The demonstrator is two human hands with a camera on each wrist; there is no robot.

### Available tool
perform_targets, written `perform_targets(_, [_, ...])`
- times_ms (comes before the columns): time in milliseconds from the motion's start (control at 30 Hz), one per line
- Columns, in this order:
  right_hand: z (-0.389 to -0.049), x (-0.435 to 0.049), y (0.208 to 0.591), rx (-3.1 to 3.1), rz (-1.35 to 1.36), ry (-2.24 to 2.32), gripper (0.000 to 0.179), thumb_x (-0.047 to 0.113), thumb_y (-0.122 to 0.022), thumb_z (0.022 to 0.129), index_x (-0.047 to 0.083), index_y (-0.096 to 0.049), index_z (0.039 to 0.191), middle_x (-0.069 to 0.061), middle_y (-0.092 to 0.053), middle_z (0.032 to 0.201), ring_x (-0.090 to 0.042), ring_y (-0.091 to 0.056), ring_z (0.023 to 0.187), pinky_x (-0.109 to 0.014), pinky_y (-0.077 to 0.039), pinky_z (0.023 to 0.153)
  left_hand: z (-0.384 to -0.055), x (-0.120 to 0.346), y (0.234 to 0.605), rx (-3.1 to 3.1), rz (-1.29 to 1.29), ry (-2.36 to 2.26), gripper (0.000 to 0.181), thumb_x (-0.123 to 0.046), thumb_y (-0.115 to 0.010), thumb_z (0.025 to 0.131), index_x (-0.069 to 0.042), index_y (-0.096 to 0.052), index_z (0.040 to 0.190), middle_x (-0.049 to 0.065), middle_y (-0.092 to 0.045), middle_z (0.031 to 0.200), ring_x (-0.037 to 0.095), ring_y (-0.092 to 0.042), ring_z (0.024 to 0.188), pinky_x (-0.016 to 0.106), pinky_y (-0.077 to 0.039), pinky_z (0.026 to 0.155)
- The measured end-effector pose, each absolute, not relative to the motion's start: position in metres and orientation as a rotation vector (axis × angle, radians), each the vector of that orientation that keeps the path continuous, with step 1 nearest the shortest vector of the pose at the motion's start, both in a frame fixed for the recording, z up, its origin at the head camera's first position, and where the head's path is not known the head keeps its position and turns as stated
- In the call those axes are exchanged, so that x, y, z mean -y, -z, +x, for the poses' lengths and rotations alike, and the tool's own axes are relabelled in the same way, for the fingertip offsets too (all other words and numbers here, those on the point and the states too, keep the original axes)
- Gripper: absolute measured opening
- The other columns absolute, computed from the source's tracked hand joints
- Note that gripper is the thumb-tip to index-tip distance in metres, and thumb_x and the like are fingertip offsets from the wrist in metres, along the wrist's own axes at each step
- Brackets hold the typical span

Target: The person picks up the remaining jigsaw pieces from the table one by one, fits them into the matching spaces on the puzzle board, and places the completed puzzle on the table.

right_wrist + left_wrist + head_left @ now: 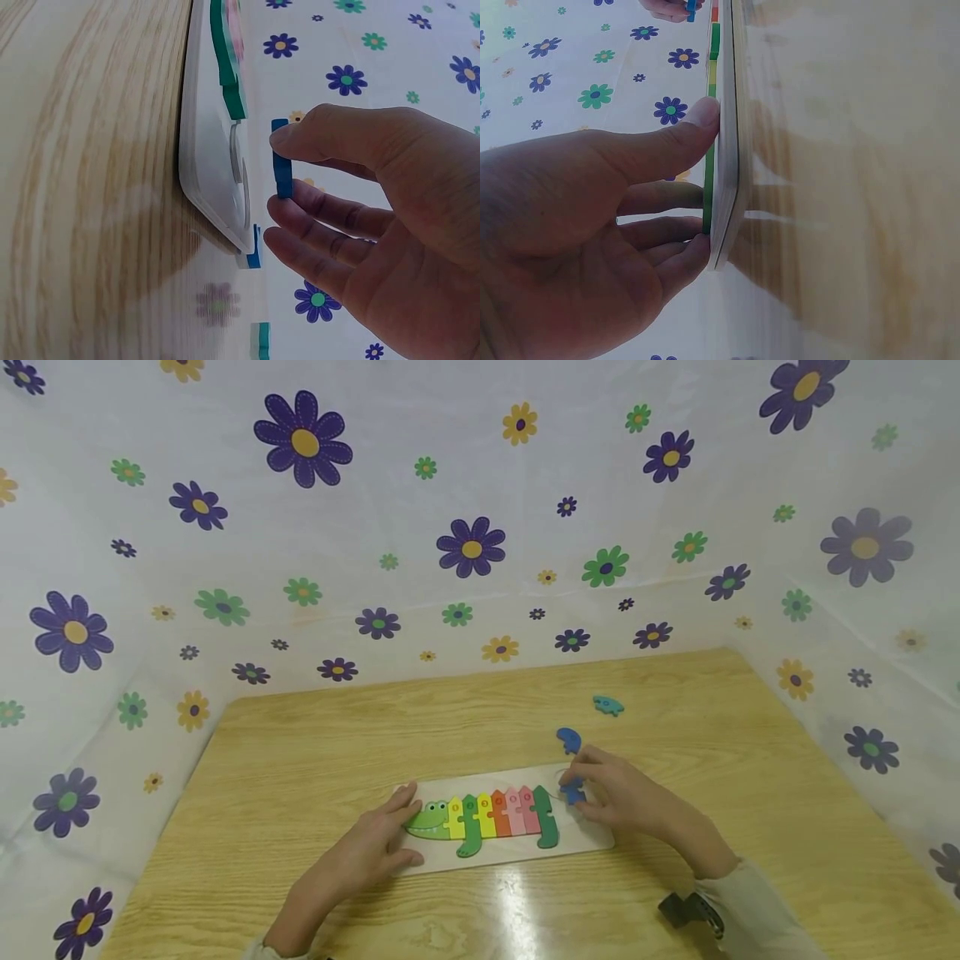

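A wooden puzzle board [487, 857] lies on the table with a crocodile made of coloured, numbered pieces [491, 814]. Its green head is at the left, and a dark green leg piece [547, 818] is the last one at the right. My left hand [367, 847] rests on the board's left end, thumb and fingertips touching it near the head. Over the bare right end, my right hand [618, 789] pinches a blue puzzle piece [281, 159] between thumb and fingers. The right wrist view shows this piece on edge, held apart from the board.
Another blue piece [569, 740] lies just behind the board's right end. Farther back on the wooden table [337, 735] is a teal piece [608, 705]. Flowered white sheeting [390, 485] encloses the back and sides. A dark strap [692, 913] is by the right sleeve.
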State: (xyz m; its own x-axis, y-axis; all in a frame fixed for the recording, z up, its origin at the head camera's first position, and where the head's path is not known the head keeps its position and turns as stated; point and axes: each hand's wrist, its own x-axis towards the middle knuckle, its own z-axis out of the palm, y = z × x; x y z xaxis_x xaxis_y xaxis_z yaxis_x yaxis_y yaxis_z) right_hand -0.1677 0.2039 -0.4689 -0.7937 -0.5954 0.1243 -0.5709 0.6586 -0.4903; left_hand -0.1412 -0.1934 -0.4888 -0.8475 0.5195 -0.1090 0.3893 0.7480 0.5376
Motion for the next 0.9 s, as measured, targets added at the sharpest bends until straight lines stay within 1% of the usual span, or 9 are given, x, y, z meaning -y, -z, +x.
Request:
perform_targets(133, [-0.1679,-0.203,0.4692,-2.815,-0.988,0.803,0.027,0.006,-0.081,0.086,0.013,-0.074,0.111,0.0,-0.06,0.11,-0.019,-0.061,0.096,-0.033,-0.059,0.086,-0.1415,0.1932,0.4896,-2.701,0.712,-0.739,0.074,-0.026,-0.081,0.089,0.008,-0.049,0.147,0.022,-0.026,0.165,0.038,-0.025,0.152,0.055,-0.03,0.119])
perform_targets(367, [-0.168,-0.2016,0.4701,-2.803,-0.982,0.802,0.026,0.007,-0.081,0.086,0.013,-0.074,0.111,0.001,-0.06,0.11,-0.015,-0.06,0.096,-0.033,-0.059,0.087,-0.1417,0.1929,0.4891,-2.706,0.716,-0.729,0.074,-0.025,-0.082,0.089,0.008,-0.05,0.147,0.022,-0.027,0.165,0.038,-0.026,0.152,0.054,-0.031,0.119])
perform_targets(633, [-0.1676,-0.2001,0.47,-2.79,-1.021,0.816,0.026,0.006,-0.08,0.085,0.011,-0.074,0.11,0.0,-0.06,0.11,-0.019,-0.061,0.096,-0.034,-0.059,0.086,-0.1414,0.1925,0.4879,-2.705,0.716,-0.729,0.074,-0.026,-0.082,0.089,0.008,-0.05,0.146,0.022,-0.027,0.165,0.039,-0.026,0.152,0.055,-0.031,0.118])
perform_targets(900, [-0.1667,-0.1983,0.4689,-2.796,-1.019,0.784,0.026,0.007,-0.081,0.085,0.012,-0.074,0.11,0.0,-0.061,0.111,-0.017,-0.061,0.099,-0.036,-0.059,0.09,-0.1412,0.1925,0.4876,-2.701,0.721,-0.729,0.074,-0.025,-0.082,0.089,0.008,-0.049,0.147,0.023,-0.027,0.164,0.039,-0.026,0.152,0.055,-0.031,0.118])
